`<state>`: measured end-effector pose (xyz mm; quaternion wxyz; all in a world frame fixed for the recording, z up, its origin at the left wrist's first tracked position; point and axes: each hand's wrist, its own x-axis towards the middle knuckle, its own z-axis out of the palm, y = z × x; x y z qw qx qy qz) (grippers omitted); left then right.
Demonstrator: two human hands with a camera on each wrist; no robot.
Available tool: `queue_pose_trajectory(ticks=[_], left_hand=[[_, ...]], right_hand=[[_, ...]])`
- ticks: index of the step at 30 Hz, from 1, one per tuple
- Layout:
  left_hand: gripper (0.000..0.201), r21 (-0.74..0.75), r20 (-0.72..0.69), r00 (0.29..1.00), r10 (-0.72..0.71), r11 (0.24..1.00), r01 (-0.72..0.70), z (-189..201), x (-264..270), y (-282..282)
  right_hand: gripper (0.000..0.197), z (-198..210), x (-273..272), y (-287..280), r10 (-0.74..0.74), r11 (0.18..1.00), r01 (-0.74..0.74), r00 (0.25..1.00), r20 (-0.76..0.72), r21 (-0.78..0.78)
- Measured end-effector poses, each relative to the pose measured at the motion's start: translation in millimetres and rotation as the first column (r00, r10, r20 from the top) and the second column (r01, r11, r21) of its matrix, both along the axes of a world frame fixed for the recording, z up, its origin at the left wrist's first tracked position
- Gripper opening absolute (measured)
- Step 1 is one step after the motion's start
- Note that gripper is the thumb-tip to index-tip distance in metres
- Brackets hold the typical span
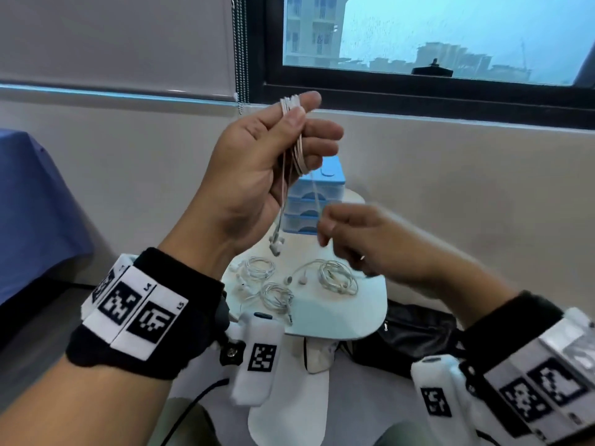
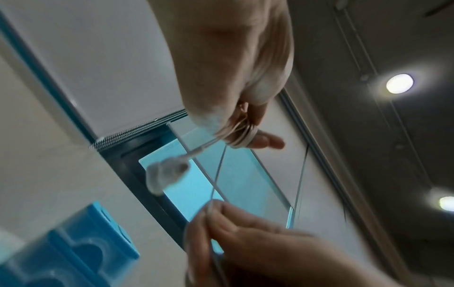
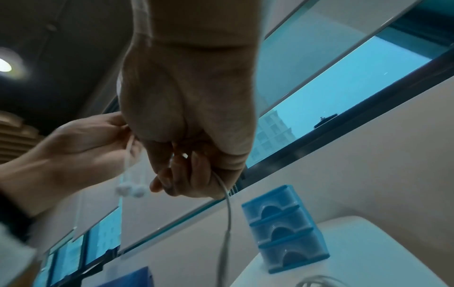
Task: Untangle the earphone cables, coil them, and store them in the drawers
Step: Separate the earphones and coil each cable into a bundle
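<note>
A small white rounded worktop (image 1: 338,312) by a grey wall under a dark-framed window (image 1: 434,43) carries a blue plastic three-drawer box (image 1: 325,201) and three coiled white earphone cables (image 1: 277,294). The raised left hand (image 1: 254,175) grips a white earphone cable (image 1: 297,149) looped round its fingers; the lower right hand (image 1: 370,243) pinches its free strand.

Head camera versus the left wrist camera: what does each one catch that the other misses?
Only the head view shows the three coiled earphones lying on the white table, and the marker bands on both wrists. Only the left wrist view shows the ceiling lights. Both show the left hand holding the cable coil wound round its fingers, the earbuds dangling, the right hand pinching the loose strand, and the blue drawers.
</note>
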<state>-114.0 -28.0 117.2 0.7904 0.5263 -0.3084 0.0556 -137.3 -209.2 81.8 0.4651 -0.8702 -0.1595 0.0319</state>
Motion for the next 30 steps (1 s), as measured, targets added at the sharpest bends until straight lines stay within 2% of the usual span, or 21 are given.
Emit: queue_pose_trajectory(ticks=[2,4,7,9,11,12,15,18,21,24,28,30], left_hand=[[0.023,0.149,0.085,0.986,0.141,0.977,-0.152,-2.9,7.6,-0.7],[0.024,0.313,0.169,0.966,0.195,0.919,-0.24,-12.1,12.2,-1.1],[0.027,0.477,0.173,0.969,0.179,0.845,-0.242,-28.5,11.8,1.9],[0.045,0.506,0.122,0.983,0.137,0.843,-0.181,-36.3,6.9,2.7],[0.059,0.475,0.074,0.997,0.035,0.877,-0.066,-41.1,1.6,0.6],[0.061,0.446,0.048,0.998,-0.032,0.895,0.007,-42.4,-0.4,-1.6],[0.045,0.278,-0.018,0.975,-0.22,0.936,0.217,-43.2,-4.8,-5.2],[0.039,0.138,0.008,0.964,-0.267,0.955,0.263,-41.0,-5.4,-5.7],[0.04,0.026,-0.014,0.983,-0.182,0.983,0.182,-39.4,-3.4,-6.4],[0.036,-0.026,-0.077,0.988,-0.131,0.991,0.129,-40.3,-0.1,-2.6],[0.038,-0.057,-0.219,0.975,-0.046,0.998,0.034,-42.9,0.2,3.3],[0.039,-0.055,-0.266,0.96,0.084,0.993,-0.102,-44.1,-0.5,4.0]], right_hand=[[0.029,-12.5,-3.0,12.6,0.122,0.99,-0.123,0.992,-0.019,-0.076],[0.027,-10.1,-9.5,18.6,0.213,0.964,-0.21,0.977,0.002,-0.163],[0.025,19.7,-18.8,16.6,0.285,0.933,-0.242,0.948,0.138,-0.265],[0.026,41.9,-21.3,12.2,0.299,0.934,-0.223,0.915,0.27,-0.279],[0.027,56.1,-16.1,3.6,0.241,0.961,-0.163,0.887,0.393,-0.222],[0.024,60.3,-13.2,-0.9,0.192,0.976,-0.123,0.873,0.448,-0.177],[0.01,57.7,-6.2,-9.2,0.036,0.994,-0.084,0.859,0.51,0.071],[0.018,32.6,-1.2,1.9,-0.065,0.934,-0.054,0.947,0.316,0.353],[0.033,7.2,-2.5,24.1,-0.074,0.85,-0.007,0.988,0.134,0.526],[0.044,-2.1,0.6,37.1,-0.108,0.857,-0.003,0.977,0.185,0.516],[0.041,-12.4,16.2,43.0,-0.192,0.963,0.103,0.91,0.366,0.25],[0.039,-18.8,19.2,44.1,-0.197,0.979,0.155,0.881,0.43,0.131]])
